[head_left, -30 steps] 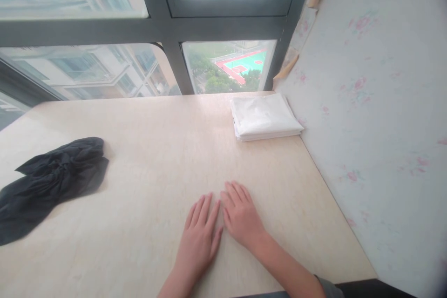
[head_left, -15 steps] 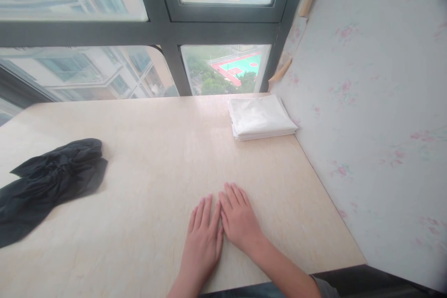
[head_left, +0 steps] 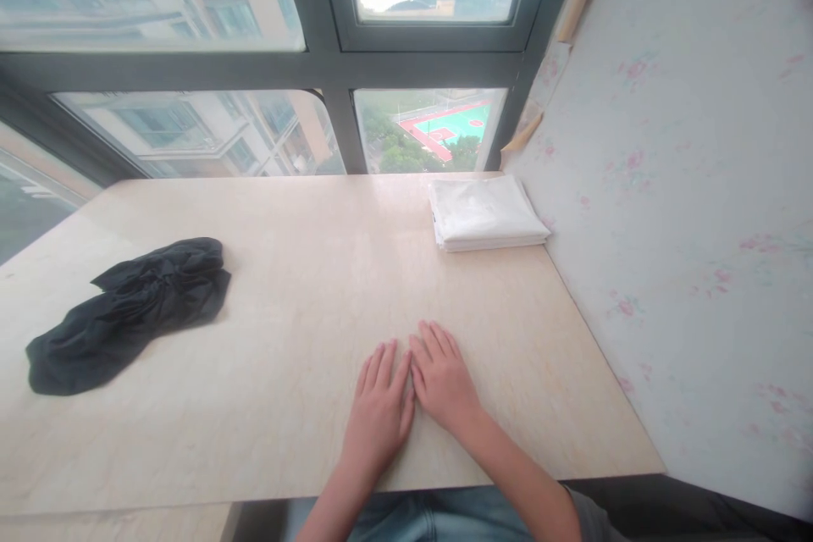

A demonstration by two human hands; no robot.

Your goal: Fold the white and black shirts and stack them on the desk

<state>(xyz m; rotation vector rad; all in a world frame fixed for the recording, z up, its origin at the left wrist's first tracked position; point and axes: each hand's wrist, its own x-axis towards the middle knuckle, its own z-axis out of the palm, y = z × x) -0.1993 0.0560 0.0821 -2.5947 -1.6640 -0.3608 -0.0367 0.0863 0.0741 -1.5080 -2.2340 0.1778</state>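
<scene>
We look down on one pale surface (head_left: 305,271), which spreads in front of the person, below the window and along the wall. Two hands lie on it near its front edge, palms down: one left hand (head_left: 379,411) and one right hand (head_left: 448,381). On each we count four fingers and a thumb, all straightened and nearly flat, and neither hand has hold of anything but merely rests on the surface. The two hands angle towards each other, so close at the index fingers that we cannot tell whether they touch

Beyond the right hand, near the far right corner, we find one white folded stack (head_left: 486,212) lying flat, its layers too fine for us to count, its right corner close against the wall. Well to the left of both hands lies one crumpled black bundle (head_left: 136,313), gathered at its middle

Further out we count one wall (head_left: 686,229) with pink flowers on its paper, and one dark window frame (head_left: 190,70) around five visible panes. Through the lower right pane we see one red and green court (head_left: 454,127). At the bottom edge show blue trousers (head_left: 438,517) and one grey sleeve (head_left: 590,517)
</scene>
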